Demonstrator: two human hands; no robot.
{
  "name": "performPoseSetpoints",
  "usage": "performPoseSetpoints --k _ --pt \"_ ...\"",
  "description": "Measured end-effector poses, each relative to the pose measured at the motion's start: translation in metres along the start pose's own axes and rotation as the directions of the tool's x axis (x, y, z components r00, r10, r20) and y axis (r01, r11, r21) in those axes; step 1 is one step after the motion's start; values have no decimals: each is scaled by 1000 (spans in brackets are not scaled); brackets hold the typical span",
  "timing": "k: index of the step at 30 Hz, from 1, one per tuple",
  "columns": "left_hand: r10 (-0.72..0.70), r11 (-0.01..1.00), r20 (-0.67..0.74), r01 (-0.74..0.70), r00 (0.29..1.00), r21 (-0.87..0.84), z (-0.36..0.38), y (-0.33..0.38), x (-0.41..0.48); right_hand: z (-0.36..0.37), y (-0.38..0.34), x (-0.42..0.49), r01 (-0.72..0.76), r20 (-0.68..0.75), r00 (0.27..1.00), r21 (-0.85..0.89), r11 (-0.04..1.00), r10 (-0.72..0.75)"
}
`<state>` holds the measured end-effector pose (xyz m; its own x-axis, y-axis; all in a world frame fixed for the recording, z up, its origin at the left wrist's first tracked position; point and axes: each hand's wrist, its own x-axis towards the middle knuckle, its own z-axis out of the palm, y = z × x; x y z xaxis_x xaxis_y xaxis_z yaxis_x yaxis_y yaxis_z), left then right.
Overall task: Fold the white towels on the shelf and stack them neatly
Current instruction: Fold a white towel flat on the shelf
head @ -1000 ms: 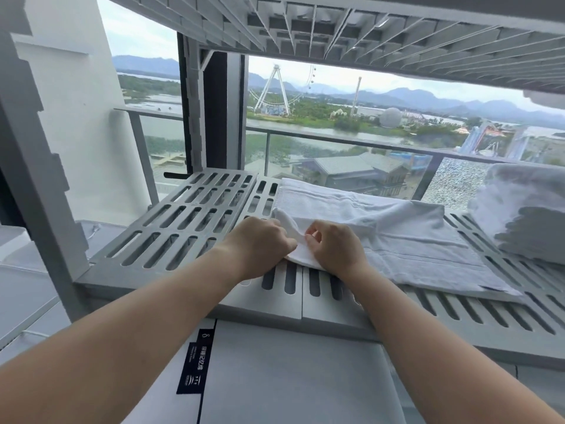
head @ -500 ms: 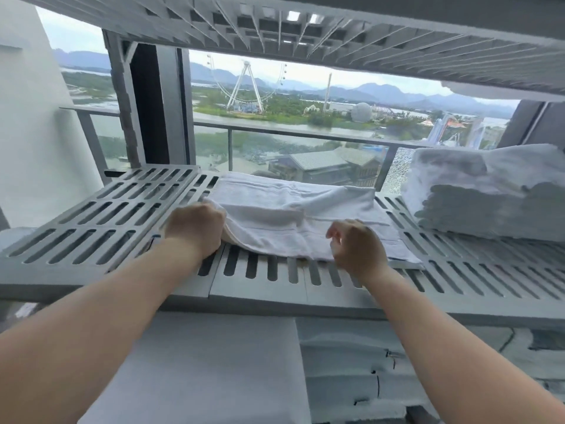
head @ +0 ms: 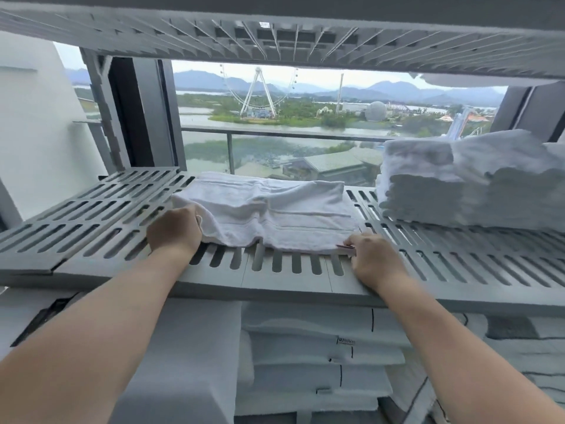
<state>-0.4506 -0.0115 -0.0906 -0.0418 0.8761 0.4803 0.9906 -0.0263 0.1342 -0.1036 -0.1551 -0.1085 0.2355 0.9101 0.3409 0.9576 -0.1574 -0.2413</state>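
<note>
Head view: left hand (head: 175, 231) and right hand (head: 371, 258) have moved apart, each gripping a near corner of the towel (head: 275, 209), now stretched between them, ready for folding.

On the slatted shelf (head: 91, 221) before us, we have the towel (head: 269, 209) at twelve o'clock, our left hand (head: 175, 232) at its eleven o'clock corner, our right hand (head: 374, 258) at its one o'clock corner, and the towel stack (head: 470, 182) at two o'clock.

White towel (head: 275, 209) on grey slotted shelf (head: 305, 267)
</note>
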Motion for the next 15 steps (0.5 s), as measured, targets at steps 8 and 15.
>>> performPoseSetpoints --k 8,15 --pt "34 990 0 -33 999 -138 11 35 -7 6 -21 23 25 -192 980 -140 990 -52" --pt "98 979 24 -92 995 -183 38 67 25 29 -57 87 49 -100 994 -40 998 -53"
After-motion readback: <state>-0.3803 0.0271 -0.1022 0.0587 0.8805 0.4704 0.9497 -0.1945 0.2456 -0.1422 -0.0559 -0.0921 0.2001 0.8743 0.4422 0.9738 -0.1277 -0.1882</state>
